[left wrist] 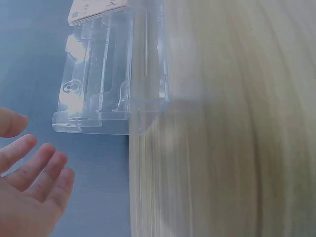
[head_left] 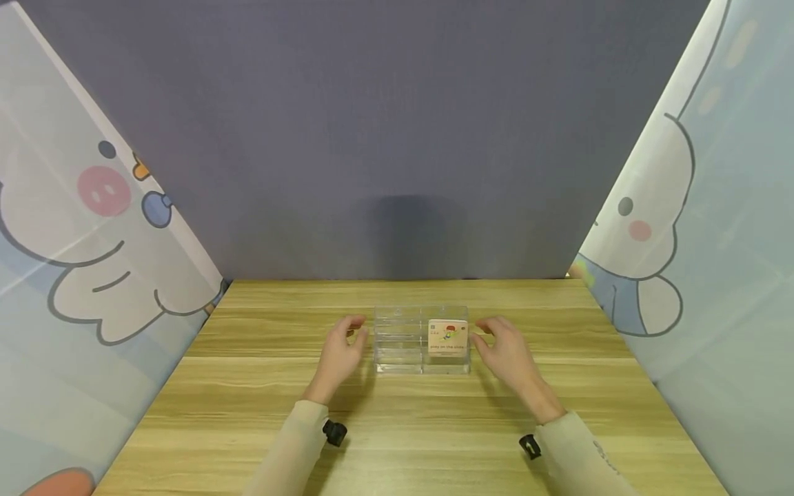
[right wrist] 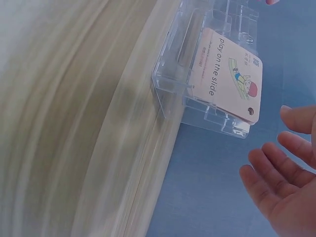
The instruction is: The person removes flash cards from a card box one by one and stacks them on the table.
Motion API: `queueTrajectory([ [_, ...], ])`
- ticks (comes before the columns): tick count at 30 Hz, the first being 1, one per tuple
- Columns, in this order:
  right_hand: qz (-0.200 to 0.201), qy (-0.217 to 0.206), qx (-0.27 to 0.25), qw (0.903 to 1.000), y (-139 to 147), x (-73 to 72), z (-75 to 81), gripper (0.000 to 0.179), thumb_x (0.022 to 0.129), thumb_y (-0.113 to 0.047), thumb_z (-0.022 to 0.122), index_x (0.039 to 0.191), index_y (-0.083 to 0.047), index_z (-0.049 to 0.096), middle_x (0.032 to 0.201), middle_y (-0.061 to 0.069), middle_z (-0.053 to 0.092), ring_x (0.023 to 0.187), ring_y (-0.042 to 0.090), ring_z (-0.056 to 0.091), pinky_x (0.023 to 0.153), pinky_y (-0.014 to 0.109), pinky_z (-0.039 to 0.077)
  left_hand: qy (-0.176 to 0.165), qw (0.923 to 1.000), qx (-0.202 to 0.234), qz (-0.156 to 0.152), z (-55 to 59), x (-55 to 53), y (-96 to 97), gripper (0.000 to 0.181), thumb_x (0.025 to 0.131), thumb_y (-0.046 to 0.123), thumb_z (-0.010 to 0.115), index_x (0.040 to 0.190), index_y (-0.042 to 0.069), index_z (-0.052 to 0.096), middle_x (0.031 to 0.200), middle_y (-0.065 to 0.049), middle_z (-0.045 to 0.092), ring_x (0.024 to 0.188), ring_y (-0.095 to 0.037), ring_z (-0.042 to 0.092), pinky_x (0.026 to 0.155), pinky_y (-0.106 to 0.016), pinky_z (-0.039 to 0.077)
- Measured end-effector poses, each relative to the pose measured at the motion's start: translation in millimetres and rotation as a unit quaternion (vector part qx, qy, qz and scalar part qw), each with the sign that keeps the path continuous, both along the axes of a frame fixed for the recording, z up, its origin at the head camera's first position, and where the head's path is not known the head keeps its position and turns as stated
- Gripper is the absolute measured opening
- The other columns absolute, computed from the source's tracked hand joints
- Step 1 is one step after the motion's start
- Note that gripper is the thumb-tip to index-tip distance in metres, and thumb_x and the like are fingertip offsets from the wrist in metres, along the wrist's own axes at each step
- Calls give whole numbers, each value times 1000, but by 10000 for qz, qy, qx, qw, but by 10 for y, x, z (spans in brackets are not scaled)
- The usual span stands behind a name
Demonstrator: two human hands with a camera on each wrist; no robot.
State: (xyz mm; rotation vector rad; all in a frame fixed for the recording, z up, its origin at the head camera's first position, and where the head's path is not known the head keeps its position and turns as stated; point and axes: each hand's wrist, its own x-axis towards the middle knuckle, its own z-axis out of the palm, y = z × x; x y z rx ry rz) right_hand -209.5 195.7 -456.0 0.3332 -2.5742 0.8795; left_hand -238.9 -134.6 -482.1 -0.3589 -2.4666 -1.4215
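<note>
A clear plastic tiered card rack [head_left: 398, 344] stands on the table, split into a left and a right column. In its right column rests a stack of picture cards [head_left: 448, 338], the front one printed "play on the slide" with a child drawn on it. My left hand [head_left: 344, 348] is beside the rack's left side, fingers loosely bent and apart from it in the left wrist view. On the opposite side my right hand [head_left: 505, 350] is near the cards, its fingers [right wrist: 269, 168] spread with nothing between them. The left column's tiers hold no cards.
The wood-grain table [head_left: 409, 434] runs back to a dark grey wall panel [head_left: 397, 138]. Curtains with cartoon animals hang at the left [head_left: 93, 207] and right [head_left: 713, 241]. A dark strap mount [head_left: 335, 433] sits at each wrist.
</note>
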Motion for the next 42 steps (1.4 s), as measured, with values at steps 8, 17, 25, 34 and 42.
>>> queueTrajectory([
  [8, 93, 248, 76, 9996, -44, -24, 10, 27, 88, -10, 80, 109, 4, 71, 104, 16, 69, 96, 33, 66, 80, 49, 56, 73, 9991, 394, -112, 19, -69, 25, 33, 100, 9, 65, 129, -6, 60, 125, -22, 64, 113, -35, 59, 99, -56, 47],
  [17, 232, 304, 99, 9992, -91, -80, 8, 25, 88, -8, 80, 108, 2, 71, 105, 14, 68, 97, 31, 66, 80, 46, 57, -132, 9970, 761, -107, 27, -169, 58, 34, 100, 9, 66, 129, -6, 59, 127, -23, 63, 115, -36, 60, 101, -52, 48],
  [25, 211, 545, 189, 9981, -122, -126, -12, 22, 86, -6, 82, 104, 3, 72, 101, 13, 68, 93, 30, 66, 79, 44, 58, -493, 9936, 1010, -49, 35, -246, 114, 34, 100, 9, 66, 132, -2, 59, 131, -19, 61, 119, -35, 58, 105, -49, 46],
  [34, 268, 588, 287, 9975, -149, -166, -60, 23, 86, -5, 82, 104, 3, 71, 101, 13, 66, 93, 28, 66, 80, 42, 58, -669, 9891, 1301, -162, -11, -307, 144, 34, 100, 5, 64, 132, -3, 57, 133, -27, 56, 122, -37, 55, 106, -52, 44],
  [42, 210, 584, 340, 9975, -139, -194, -68, 23, 85, -5, 82, 104, 3, 72, 101, 12, 66, 93, 29, 66, 79, 42, 58, -650, 9862, 1511, -210, -97, -373, 208, 33, 100, 0, 62, 131, -6, 57, 131, -31, 56, 120, -40, 56, 104, -52, 45],
])
